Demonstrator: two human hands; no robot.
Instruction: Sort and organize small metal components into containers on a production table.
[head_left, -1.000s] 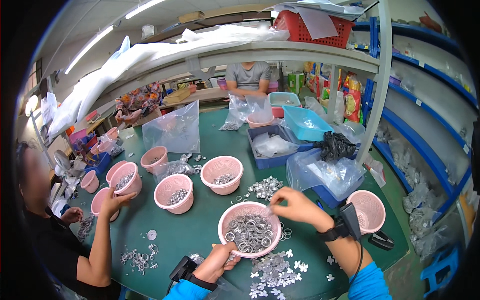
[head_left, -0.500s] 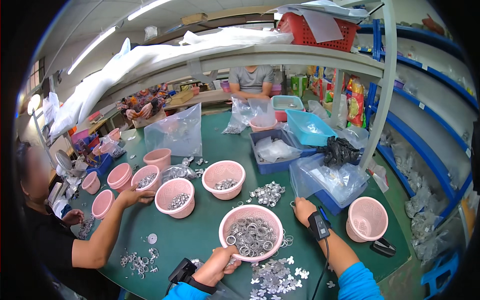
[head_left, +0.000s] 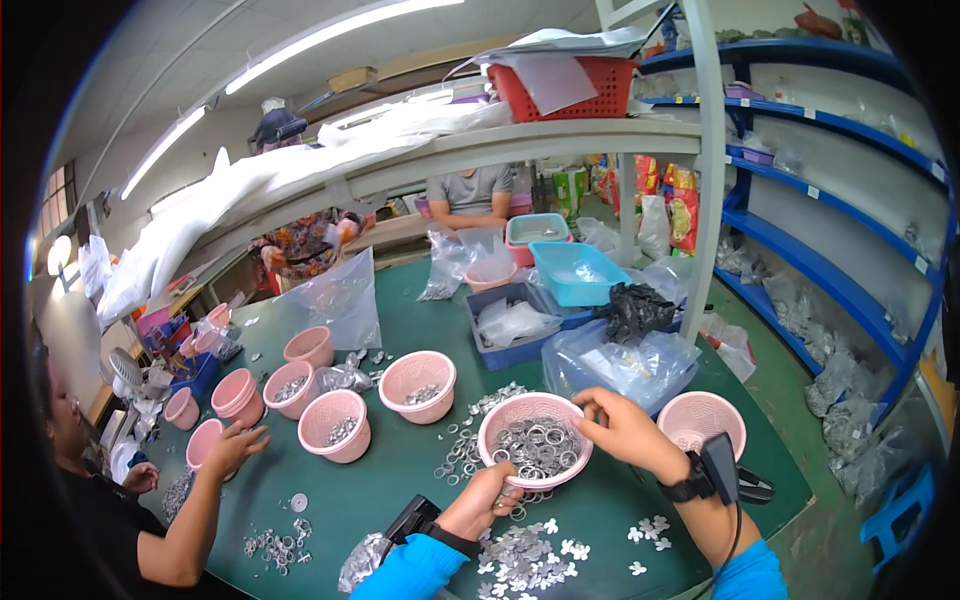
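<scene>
A pink plastic basket (head_left: 490, 440) heaped with metal rings (head_left: 540, 446) is tilted slightly toward me over the table. My left hand (head_left: 482, 500) is closed on its near left rim. At the right rim, my right hand (head_left: 618, 428) has its fingers bent, with thumb and fingertips at the edge; whatever lies between them is hidden. Loose rings (head_left: 458, 458) lie left of the basket, and more metal pieces (head_left: 497, 398) lie behind it. Flat, petal-shaped metal pieces (head_left: 525, 560) are spread in front of my left hand.
On the left, a co-worker's hand (head_left: 238, 448) hovers near several pink baskets (head_left: 333, 425). Beyond my right hand stand another pink basket (head_left: 690, 410) and a plastic bag (head_left: 625, 365). Farther back are a blue crate (head_left: 500, 350) and turquoise tray (head_left: 575, 275). A shelf post (head_left: 705, 180) rises right.
My view has turned right. The ring-filled basket has moved right in my left hand. My right hand has come up from the table to its rim. The co-worker's hand has left a basket.
</scene>
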